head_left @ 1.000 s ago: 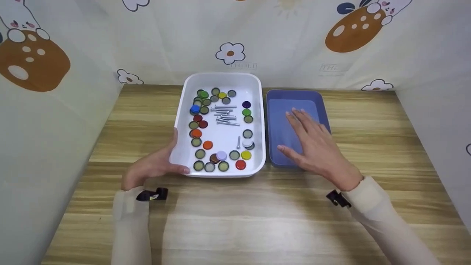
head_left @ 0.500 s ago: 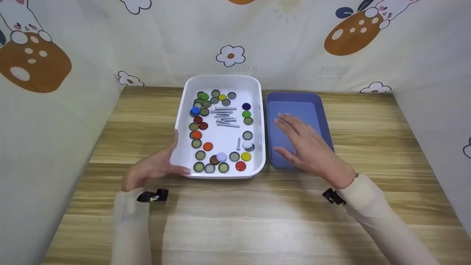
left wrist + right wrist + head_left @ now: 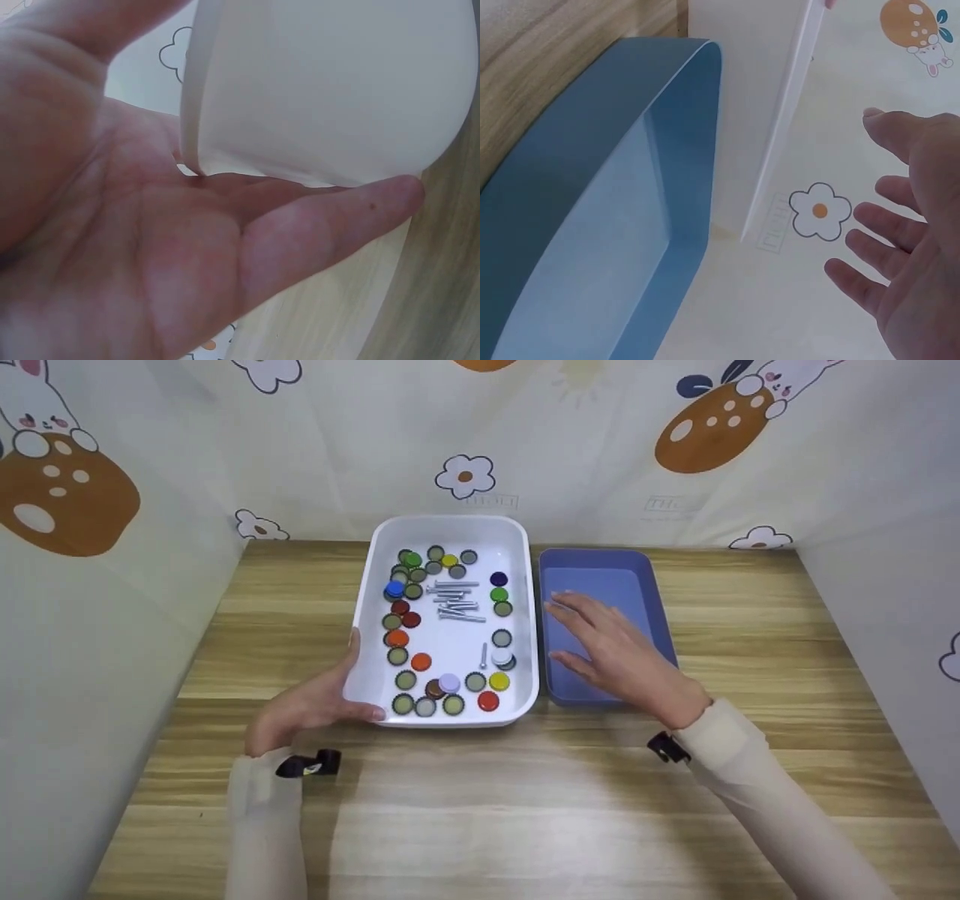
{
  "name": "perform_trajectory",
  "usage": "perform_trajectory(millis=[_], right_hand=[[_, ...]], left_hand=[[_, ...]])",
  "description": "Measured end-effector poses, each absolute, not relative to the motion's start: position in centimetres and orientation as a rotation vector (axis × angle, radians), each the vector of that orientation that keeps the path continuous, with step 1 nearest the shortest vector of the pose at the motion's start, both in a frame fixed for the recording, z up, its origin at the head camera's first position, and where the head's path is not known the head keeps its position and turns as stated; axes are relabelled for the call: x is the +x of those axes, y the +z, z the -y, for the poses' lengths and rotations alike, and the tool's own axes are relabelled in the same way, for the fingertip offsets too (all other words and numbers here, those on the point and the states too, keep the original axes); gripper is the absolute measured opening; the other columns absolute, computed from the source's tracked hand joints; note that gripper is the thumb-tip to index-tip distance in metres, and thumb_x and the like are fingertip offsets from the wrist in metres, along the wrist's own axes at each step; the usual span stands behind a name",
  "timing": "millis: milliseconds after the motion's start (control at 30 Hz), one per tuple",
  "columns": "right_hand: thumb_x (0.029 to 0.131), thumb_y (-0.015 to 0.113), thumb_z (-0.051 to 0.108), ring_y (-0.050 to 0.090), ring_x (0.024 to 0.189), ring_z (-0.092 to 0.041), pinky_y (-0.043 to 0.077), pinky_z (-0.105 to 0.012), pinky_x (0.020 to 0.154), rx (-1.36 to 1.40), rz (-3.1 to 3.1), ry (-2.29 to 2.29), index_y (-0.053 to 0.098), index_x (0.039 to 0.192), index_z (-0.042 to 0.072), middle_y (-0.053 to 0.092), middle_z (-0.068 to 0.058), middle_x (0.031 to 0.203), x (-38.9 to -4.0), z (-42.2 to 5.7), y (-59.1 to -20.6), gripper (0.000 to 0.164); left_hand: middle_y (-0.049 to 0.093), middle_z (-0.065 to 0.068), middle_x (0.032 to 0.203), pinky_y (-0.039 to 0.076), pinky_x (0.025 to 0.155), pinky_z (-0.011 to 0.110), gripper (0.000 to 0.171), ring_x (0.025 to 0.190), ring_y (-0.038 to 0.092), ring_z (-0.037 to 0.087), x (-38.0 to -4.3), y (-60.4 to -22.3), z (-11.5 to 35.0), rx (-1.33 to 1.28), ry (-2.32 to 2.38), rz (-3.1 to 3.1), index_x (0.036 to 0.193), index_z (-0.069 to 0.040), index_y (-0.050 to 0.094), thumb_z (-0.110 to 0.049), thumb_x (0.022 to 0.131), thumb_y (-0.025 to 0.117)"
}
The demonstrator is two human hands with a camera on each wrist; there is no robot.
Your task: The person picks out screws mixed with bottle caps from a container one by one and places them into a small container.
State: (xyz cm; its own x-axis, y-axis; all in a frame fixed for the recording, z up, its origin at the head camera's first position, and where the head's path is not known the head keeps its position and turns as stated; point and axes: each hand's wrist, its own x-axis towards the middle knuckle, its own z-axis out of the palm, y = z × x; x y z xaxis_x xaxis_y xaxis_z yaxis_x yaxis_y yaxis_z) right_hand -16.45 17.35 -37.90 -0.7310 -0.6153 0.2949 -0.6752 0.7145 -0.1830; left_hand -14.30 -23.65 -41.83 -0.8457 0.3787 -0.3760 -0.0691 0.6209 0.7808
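My left hand [image 3: 311, 701] grips the left side of a white tray [image 3: 450, 718], thumb on its near-left corner. In the left wrist view, the fingers [image 3: 322, 232] of that hand lie along the underside of the white wall. Inside the tray, silver bolts [image 3: 459, 600] lie in the upper middle. Bottle caps [image 3: 421, 661] in several colours lie around them, some face down, and one bolt [image 3: 484, 655] lies apart at the right. Over the blue tray [image 3: 656, 585] hovers my right hand [image 3: 619, 652], fingers spread and holding nothing, fingertips near the white tray's right rim.
Both trays stand side by side on a wood-grain table [image 3: 480, 810], near its back edge. A patterned cloth [image 3: 360, 450] hangs behind and along both sides. Black camera mounts [image 3: 307, 765] sit on the wrists.
My right hand has moved left across the blue tray, toward the white one. The left hand keeps its hold, and the caps and bolts lie as before.
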Motion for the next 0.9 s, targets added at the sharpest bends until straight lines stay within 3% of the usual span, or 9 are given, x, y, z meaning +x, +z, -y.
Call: perform_trajectory(millis=[200, 367, 900], right_hand=[[0.095, 0.070, 0.027, 0.050, 0.136, -0.035, 0.047, -0.057, 0.106, 1.095, 2.656, 0.390, 0.052, 0.143, 0.004, 0.052, -0.017, 0.146, -17.3, -17.0, -38.0, 0.056], [0.094, 0.071, 0.024, 0.053, 0.132, -0.034, 0.048, -0.051, 0.105, 1.106, 2.630, 0.391, 0.054, 0.140, 0.003, 0.055, -0.017, 0.143, -18.0, -16.8, -38.3, 0.054], [0.093, 0.072, 0.023, 0.057, 0.125, -0.030, 0.050, -0.048, 0.101, 1.121, 2.689, 0.406, 0.052, 0.143, 0.005, 0.060, -0.014, 0.136, -18.3, -15.4, -38.2, 0.056]], left_hand=[[0.006, 0.016, 0.170, 0.011, 0.126, 0.054, 0.132, 0.148, 0.031, 0.038, -14.3, -41.9, 23.6, 0.267, 1.176, -2.341, 0.156, -0.025, -0.024, -0.030, 0.080, 0.084], [0.012, 0.016, 0.169, 0.011, 0.126, 0.054, 0.132, 0.144, 0.035, 0.035, -14.3, -42.2, 23.7, 0.287, 1.209, -2.322, 0.157, -0.023, -0.024, -0.029, 0.081, 0.084], [0.011, 0.015, 0.169, 0.009, 0.126, 0.054, 0.132, 0.147, 0.033, 0.035, -14.3, -42.0, 23.7, 0.278, 1.201, -2.315, 0.156, -0.028, -0.025, -0.032, 0.081, 0.084]])
